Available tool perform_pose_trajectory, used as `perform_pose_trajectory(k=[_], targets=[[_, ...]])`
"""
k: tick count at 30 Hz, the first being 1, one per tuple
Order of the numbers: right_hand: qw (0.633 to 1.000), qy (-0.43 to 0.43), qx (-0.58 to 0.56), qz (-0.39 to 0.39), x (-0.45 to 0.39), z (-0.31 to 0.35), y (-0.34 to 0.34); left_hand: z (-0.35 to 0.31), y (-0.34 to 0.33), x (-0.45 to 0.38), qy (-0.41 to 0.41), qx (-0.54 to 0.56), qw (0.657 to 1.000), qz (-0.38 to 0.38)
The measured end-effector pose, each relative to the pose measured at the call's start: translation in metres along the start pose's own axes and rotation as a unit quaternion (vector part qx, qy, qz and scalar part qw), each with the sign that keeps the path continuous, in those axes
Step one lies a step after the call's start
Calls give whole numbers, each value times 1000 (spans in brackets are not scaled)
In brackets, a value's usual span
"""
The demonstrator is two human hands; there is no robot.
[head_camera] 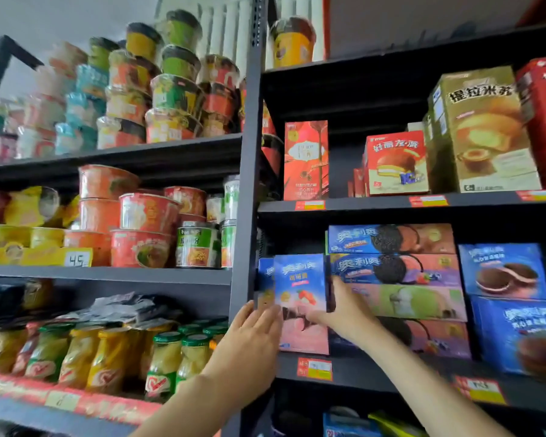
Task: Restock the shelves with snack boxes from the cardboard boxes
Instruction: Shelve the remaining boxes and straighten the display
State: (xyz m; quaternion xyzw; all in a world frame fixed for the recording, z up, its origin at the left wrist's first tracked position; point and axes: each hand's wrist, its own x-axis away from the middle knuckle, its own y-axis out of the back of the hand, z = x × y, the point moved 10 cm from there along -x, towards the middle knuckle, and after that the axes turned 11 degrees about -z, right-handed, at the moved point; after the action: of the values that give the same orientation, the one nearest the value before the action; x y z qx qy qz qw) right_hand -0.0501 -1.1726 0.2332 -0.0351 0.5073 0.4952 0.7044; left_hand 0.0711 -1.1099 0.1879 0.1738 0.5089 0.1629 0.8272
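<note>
Both hands are working on one upright blue and pink snack box point(300, 298) at the left end of the middle right-hand shelf point(360, 370).

- The left hand point(252, 345) is lying flat against the box's lower left edge, fingers straight and together, not curled round anything. Judged: it is pressing the box sideways and squaring its face to the shelf front.
- The right hand point(344, 313) is reaching in on the box's right side, thumb across the front near the pink band, fingers bent behind the edge, gripping it. Probably it is steering the box back into the slot.
- The box is standing on end, its base at the shelf lip just above a price tag point(314, 369). Another blue box point(265, 279) is standing just beside it to the left, against the grey upright post point(246, 184). To the right a stack of flat cookie boxes point(397, 288) is lying on its side; the gap between post and stack is narrow, which likely explains the upright placing.
- No cardboard boxes are showing here.
- Cup noodles point(145, 216) and jars point(167, 361) are filling the left-hand rack, untouched.
</note>
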Motion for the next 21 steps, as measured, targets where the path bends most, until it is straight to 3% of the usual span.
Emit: perform_pose_trajectory(k=[2, 5, 9, 13, 17, 21], targets=[[999, 27, 19, -1, -4, 4, -19, -2, -21, -6, 3, -31, 999, 45], [996, 63, 63, -28, -10, 3, -37, -8, -35, -15, 27, 9, 995, 94], [991, 98, 72, -52, -11, 6, -41, -6, -34, -17, 47, -10, 997, 58], [992, 101, 61, -32, -10, 13, -50, -1, -42, -17, 2, -92, 996, 20], [995, 74, 67, -19, -8, 13, -56, -3, -33, -20, 4, -106, 994, 37], [993, 76, 93, -3, 0, 14, -48, 0, -22, -16, -3, -88, 996, -2]])
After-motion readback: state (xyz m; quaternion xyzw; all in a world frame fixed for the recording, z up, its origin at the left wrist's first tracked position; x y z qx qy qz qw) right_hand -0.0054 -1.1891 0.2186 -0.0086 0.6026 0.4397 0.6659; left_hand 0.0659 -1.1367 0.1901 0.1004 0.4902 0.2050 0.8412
